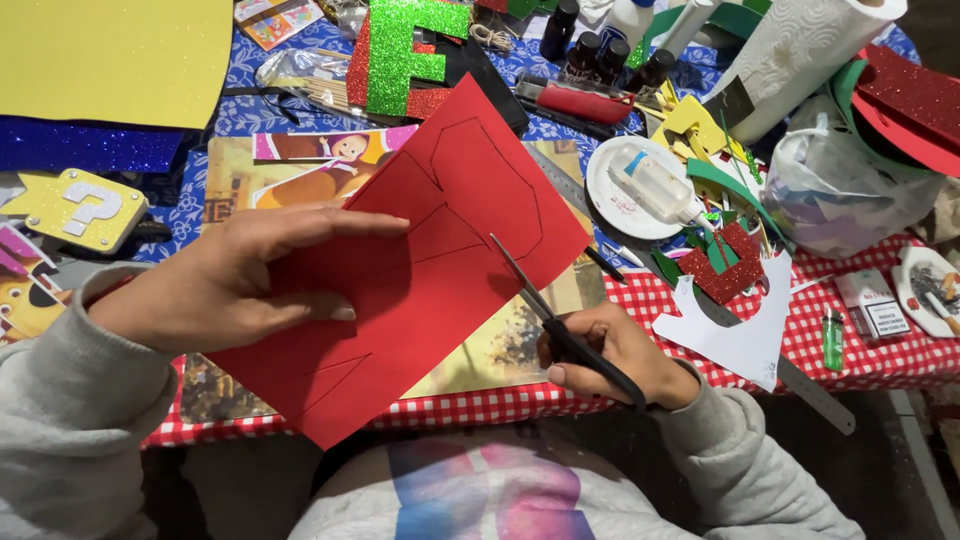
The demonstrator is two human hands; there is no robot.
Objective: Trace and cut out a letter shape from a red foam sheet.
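While the left hand (225,285) lies flat on the red foam sheet (420,260), fingers stretched out and close together with the thumb tucked along the lower side, the sheet is held tilted above the table edge, over a picture board (500,345). Pencil outlines of a block shape are drawn on the sheet's face. Right hand (610,355) is closed around the handles of black scissors (550,315); blades are parted, tips at the sheet's right edge, just below the drawn outline. Red-and-white checked tablecloth (850,360) covers the near table edge, blue patterned cloth (240,115) further back. Near the right hand: white paper cut-out (740,335), metal ruler (815,395), green lighter (832,340). Further back: white plate (605,195) with a glue bottle (655,185) on it, a green glitter letter (400,50), paper towel roll (800,50), and dark paint bottles (600,50). Far left: yellow sheet (110,55), yellow question-mark block cut-out (80,205).
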